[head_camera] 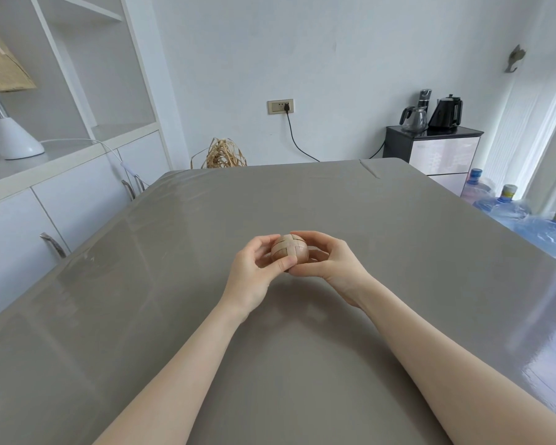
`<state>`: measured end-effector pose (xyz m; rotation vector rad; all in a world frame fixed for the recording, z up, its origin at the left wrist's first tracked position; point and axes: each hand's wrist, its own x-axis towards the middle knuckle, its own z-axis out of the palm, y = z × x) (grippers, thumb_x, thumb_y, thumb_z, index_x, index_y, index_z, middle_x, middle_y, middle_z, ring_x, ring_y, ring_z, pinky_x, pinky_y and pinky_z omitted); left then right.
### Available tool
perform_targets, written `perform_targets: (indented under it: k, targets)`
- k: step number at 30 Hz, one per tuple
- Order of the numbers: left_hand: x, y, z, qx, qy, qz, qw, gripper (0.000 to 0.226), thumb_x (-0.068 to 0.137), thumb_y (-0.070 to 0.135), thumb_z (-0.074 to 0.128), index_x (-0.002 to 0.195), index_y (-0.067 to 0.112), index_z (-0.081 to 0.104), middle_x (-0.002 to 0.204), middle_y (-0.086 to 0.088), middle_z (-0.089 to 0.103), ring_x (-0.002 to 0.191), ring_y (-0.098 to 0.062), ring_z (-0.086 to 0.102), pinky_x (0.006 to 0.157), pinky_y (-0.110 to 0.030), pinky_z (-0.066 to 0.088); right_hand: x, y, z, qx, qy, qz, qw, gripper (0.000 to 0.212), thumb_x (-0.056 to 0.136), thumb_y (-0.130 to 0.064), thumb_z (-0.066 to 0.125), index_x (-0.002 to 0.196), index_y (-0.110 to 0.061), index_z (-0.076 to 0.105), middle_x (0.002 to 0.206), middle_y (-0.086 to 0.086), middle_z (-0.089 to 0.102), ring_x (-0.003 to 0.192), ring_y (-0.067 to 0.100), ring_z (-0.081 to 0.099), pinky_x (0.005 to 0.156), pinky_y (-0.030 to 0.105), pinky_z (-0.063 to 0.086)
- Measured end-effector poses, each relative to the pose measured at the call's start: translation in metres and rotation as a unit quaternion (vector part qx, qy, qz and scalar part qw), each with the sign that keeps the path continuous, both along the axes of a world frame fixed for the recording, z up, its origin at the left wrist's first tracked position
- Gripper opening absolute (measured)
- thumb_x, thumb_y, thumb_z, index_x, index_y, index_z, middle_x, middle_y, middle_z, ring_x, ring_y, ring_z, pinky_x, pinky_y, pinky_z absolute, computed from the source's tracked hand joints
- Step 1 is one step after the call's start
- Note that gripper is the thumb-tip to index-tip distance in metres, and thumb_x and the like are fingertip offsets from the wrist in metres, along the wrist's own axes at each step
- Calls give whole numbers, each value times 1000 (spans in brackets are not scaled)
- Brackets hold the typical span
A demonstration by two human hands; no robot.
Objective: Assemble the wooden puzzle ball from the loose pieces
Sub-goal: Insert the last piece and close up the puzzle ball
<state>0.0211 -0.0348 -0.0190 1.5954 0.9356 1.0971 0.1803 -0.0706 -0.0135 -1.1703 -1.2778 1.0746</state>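
A round wooden puzzle ball [290, 250] with crossing seams on its top is held between both hands just above the grey table [180, 284]. My left hand [256, 271] grips it from the left, thumb curled across its near side. My right hand [329, 261] grips it from the right, fingers curled over the far top edge. The ball's underside and far side are hidden by my fingers. I see no loose pieces on the table.
A white cabinet with a lamp [8, 123] runs along the left. A straw bundle [223, 154] sits past the table's far edge. A black stand with kettles [430, 146] and several water jugs [507, 207] stand at the right.
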Motion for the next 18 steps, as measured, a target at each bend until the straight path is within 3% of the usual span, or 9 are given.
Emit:
perform_targets:
  k: [6, 16, 18]
  targets:
    - [-1, 2, -3, 4, 44, 9, 999, 49, 80, 22, 74, 127, 19, 58, 123, 7, 62, 100, -4, 64, 78, -9, 47, 1, 1, -2, -1, -65, -46, 997, 49, 64, -9, 86, 107, -19, 66, 106, -2, 70, 90, 13, 71, 83, 22, 53]
    - [-3, 5, -9, -17, 68, 20, 997, 44, 78, 27, 76, 119, 20, 64, 111, 2, 69, 98, -8, 66, 92, -28, 50, 0, 4, -9, -25, -96, -57, 993, 46, 62, -15, 87, 104, -20, 71, 97, -3, 75, 91, 11, 70, 92, 31, 53]
    - [-4, 4, -9, -16, 70, 23, 997, 42, 78, 27, 76, 118, 20, 64, 111, 3, 69, 93, -2, 66, 88, -21, 51, -1, 3, -9, -25, -97, -50, 994, 43, 63, -15, 86, 104, -21, 72, 97, -3, 75, 93, 11, 70, 93, 32, 53]
